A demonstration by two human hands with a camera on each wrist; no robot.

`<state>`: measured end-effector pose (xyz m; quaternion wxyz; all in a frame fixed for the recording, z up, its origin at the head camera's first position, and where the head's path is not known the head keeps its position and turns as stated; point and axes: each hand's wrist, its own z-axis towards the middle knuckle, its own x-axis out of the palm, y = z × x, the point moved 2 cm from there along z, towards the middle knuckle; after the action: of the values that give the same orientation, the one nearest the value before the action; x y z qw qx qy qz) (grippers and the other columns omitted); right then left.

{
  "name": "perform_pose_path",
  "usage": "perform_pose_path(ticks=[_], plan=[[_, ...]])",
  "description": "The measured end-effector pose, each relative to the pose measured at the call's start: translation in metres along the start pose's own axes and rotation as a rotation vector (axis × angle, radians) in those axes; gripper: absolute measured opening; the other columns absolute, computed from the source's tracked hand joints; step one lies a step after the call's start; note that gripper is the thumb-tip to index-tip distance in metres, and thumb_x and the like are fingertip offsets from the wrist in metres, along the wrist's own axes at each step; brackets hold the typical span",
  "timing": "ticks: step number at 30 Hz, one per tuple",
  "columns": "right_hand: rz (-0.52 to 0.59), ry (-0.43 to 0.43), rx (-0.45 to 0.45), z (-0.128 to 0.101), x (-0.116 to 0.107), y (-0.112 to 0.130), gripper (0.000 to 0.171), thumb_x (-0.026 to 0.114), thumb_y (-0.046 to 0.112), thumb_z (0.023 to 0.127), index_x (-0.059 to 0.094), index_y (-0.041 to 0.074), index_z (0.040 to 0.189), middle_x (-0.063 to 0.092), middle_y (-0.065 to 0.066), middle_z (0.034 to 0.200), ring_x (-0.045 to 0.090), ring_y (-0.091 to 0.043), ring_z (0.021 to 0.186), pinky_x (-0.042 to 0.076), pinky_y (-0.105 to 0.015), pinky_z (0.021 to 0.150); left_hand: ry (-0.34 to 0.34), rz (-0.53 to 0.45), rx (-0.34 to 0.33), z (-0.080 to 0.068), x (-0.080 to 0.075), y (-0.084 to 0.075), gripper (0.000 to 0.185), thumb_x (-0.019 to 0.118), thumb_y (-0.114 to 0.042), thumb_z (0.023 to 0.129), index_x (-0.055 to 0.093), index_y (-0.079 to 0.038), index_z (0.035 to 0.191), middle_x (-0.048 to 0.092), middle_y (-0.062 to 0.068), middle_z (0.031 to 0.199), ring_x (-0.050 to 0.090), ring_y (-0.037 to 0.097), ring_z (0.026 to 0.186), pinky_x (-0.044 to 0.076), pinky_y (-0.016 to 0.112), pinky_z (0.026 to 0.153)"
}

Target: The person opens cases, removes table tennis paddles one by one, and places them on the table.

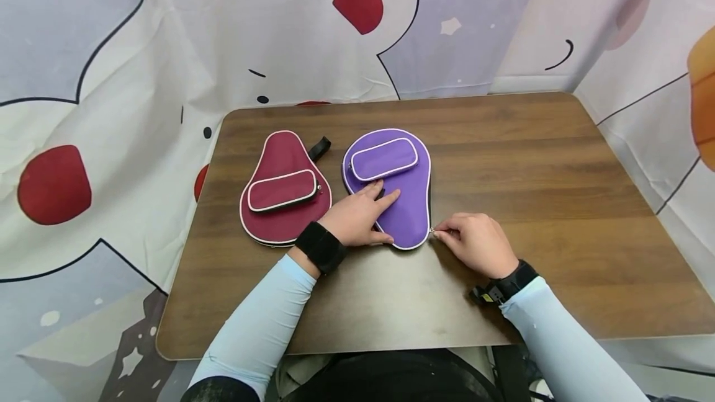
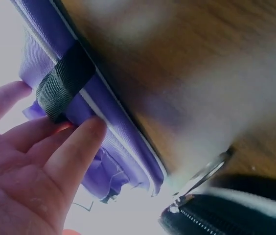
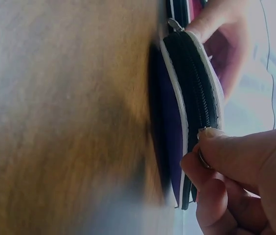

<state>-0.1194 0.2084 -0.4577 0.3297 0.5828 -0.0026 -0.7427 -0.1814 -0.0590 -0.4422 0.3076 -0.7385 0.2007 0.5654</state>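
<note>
The right hand pinches the zipper pull at the lower right edge of the purple paddle case, thumb and forefinger closed on it; the right wrist view shows the small metal pull between the fingertips, beside the black zipper teeth. Just left of that grip, the left hand lies flat on the case, fingers straight, pressing it to the table. A black webbing strap shows by those fingers. Further left, beside the purple case, lies a maroon paddle case. A cartoon-printed cloth hangs behind the table.
</note>
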Motion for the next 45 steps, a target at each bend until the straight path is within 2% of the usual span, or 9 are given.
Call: perform_pose_path(ticks=[7, 17, 23, 32, 45], plan=[[0.005, 0.003, 0.033, 0.002, -0.001, -0.004, 0.004, 0.090, 0.018, 0.093, 0.087, 0.018, 0.091, 0.077, 0.007, 0.083, 0.069, -0.010, 0.070, 0.055, -0.043, 0.061, -0.016, 0.082, -0.037, -0.002, -0.002, -0.008, 0.104, 0.081, -0.065, 0.093, 0.034, -0.017, 0.174, 0.036, 0.029, 0.171, 0.036, 0.039, 0.161, 0.039, 0.048, 0.125], [-0.027, -0.048, 0.013, -0.003, 0.001, -0.005, 0.005, 0.091, 0.016, 0.091, 0.086, 0.016, 0.089, 0.077, 0.005, 0.082, 0.069, -0.012, 0.067, 0.055, -0.043, 0.060, -0.082, 0.208, -0.076, 0.002, 0.004, -0.016, 0.105, 0.078, -0.073, 0.091, 0.040, -0.017, 0.172, 0.046, 0.029, 0.165, 0.048, 0.039, 0.154, 0.050, 0.048, 0.115], [-0.028, -0.042, 0.033, -0.009, 0.001, -0.002, 0.005, 0.091, 0.016, 0.090, 0.086, 0.016, 0.089, 0.077, 0.005, 0.082, 0.068, -0.012, 0.067, 0.054, -0.042, 0.058, -0.092, 0.234, -0.080, 0.003, 0.004, -0.020, 0.104, 0.077, -0.073, 0.092, 0.041, -0.015, 0.171, 0.048, 0.030, 0.163, 0.051, 0.040, 0.151, 0.055, 0.049, 0.109], [-0.012, -0.021, 0.040, -0.015, 0.003, 0.007, 0.006, 0.091, 0.016, 0.091, 0.086, 0.017, 0.088, 0.075, 0.007, 0.079, 0.062, -0.006, 0.064, 0.051, -0.038, 0.057, -0.113, 0.260, -0.095, 0.004, 0.004, -0.021, 0.105, 0.075, -0.075, 0.092, 0.042, -0.015, 0.170, 0.050, 0.028, 0.162, 0.052, 0.038, 0.151, 0.055, 0.048, 0.109], [0.054, -0.006, 0.080, -0.024, 0.011, 0.024, 0.006, 0.092, 0.013, 0.090, 0.086, 0.013, 0.088, 0.075, 0.008, 0.076, 0.062, -0.002, 0.064, 0.052, -0.033, 0.059, -0.143, 0.262, -0.087, 0.006, 0.002, -0.022, 0.104, 0.078, -0.076, 0.089, 0.048, -0.016, 0.168, 0.055, 0.027, 0.159, 0.056, 0.036, 0.148, 0.057, 0.047, 0.106]])
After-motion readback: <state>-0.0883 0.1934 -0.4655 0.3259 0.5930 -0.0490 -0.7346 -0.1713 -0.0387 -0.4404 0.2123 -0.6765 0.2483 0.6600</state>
